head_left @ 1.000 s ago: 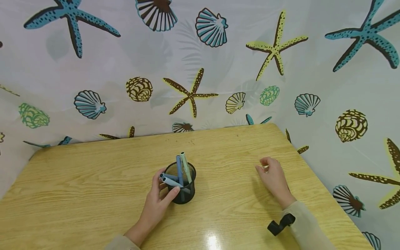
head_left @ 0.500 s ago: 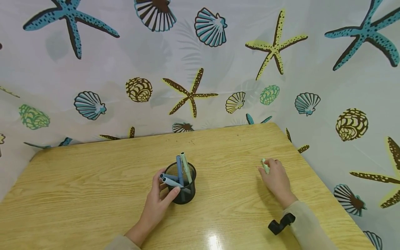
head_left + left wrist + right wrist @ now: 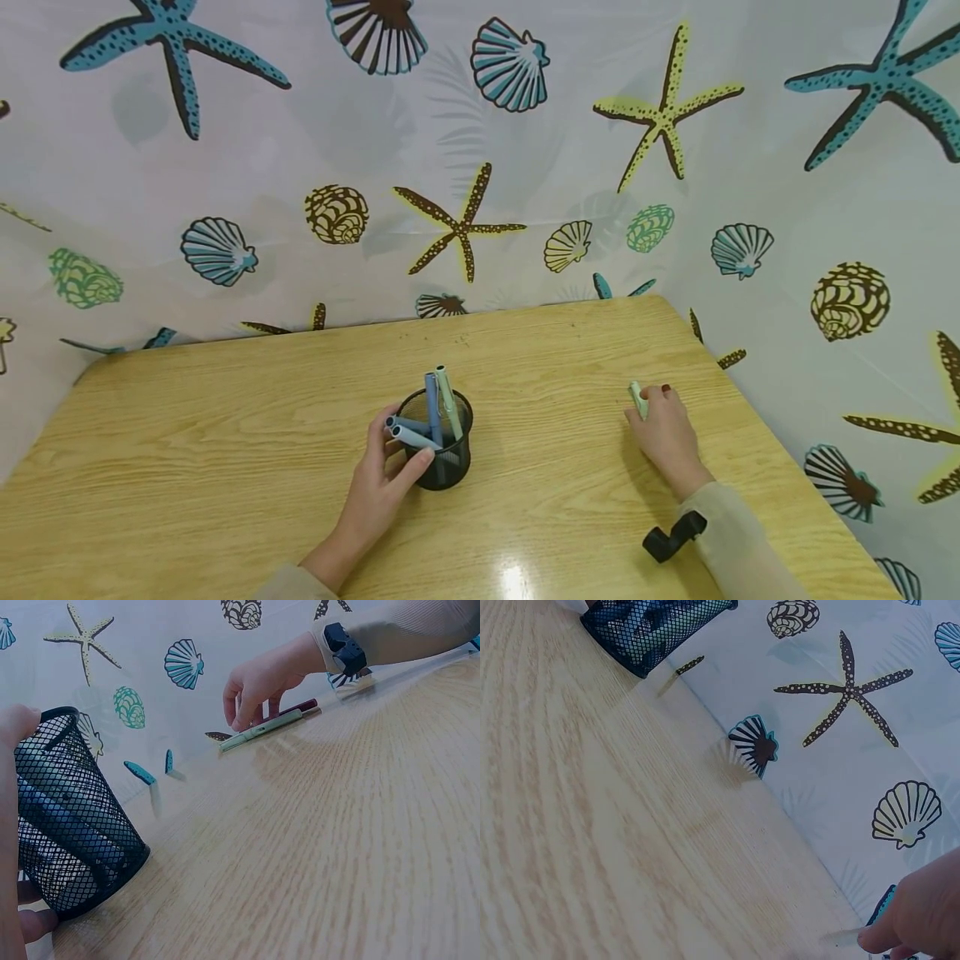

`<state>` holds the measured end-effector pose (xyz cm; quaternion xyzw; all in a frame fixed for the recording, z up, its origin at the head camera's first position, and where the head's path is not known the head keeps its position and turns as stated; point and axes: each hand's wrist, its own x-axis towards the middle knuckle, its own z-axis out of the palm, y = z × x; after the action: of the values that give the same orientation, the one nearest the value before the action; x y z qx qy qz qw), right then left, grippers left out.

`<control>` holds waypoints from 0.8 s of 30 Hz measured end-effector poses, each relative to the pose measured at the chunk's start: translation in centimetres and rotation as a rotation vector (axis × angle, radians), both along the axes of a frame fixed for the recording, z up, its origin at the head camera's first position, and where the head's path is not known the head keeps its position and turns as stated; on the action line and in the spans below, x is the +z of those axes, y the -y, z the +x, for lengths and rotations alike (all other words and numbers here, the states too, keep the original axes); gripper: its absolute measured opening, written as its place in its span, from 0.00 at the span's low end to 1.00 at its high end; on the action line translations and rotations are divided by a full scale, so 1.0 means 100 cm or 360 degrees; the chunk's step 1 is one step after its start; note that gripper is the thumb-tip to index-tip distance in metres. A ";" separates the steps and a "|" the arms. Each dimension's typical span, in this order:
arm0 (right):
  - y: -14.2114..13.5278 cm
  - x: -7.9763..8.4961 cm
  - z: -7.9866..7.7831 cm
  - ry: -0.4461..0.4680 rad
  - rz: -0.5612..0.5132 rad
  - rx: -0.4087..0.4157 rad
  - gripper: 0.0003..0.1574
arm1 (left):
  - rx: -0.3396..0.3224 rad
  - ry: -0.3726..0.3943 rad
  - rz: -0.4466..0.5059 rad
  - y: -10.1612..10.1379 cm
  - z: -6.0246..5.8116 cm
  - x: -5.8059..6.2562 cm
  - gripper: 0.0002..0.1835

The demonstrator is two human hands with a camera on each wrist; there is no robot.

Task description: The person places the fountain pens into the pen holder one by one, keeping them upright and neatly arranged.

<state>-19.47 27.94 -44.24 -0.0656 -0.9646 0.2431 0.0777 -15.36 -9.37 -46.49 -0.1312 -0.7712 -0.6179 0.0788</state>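
Left hand (image 3: 382, 479) wrapped around a black mesh cup (image 3: 446, 477), thumb at its rim and fingers round its far side, a person works at a wooden table (image 3: 225, 408) as we look down on the scene. We count four pens inside the cup: an upright blue pen (image 3: 432, 404), an upright green pen (image 3: 448, 407), a leaning dark blue pen (image 3: 412, 426) and a leaning pale blue pen (image 3: 414, 438). Well apart to the right, the right hand (image 3: 666, 435), fingers bent down and drawn close together, pinches a light green pen (image 3: 277, 723); whether it is clear of the tabletop, we cannot tell. A dark red pen (image 3: 307, 706) lies just beside it. We judge the gathering more than half done, with these two visible pens still outside the cup.
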 end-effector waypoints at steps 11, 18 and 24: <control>0.001 -0.005 -0.005 0.0069 0.0057 -0.0046 0.22 | 0.0001 0.0008 0.0003 0.000 -0.001 -0.002 0.35; 0.000 -0.004 -0.006 0.0100 0.0056 -0.0027 0.17 | 0.0016 0.0005 -0.0024 0.001 -0.001 -0.003 0.36; -0.001 -0.004 -0.007 0.0122 0.0051 -0.0036 0.18 | 0.0024 -0.0002 -0.0032 0.001 0.000 -0.001 0.36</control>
<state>-20.18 27.99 -44.64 -0.0846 -0.9699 0.2239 0.0444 -15.40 -9.42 -46.61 -0.1266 -0.7783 -0.6093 0.0828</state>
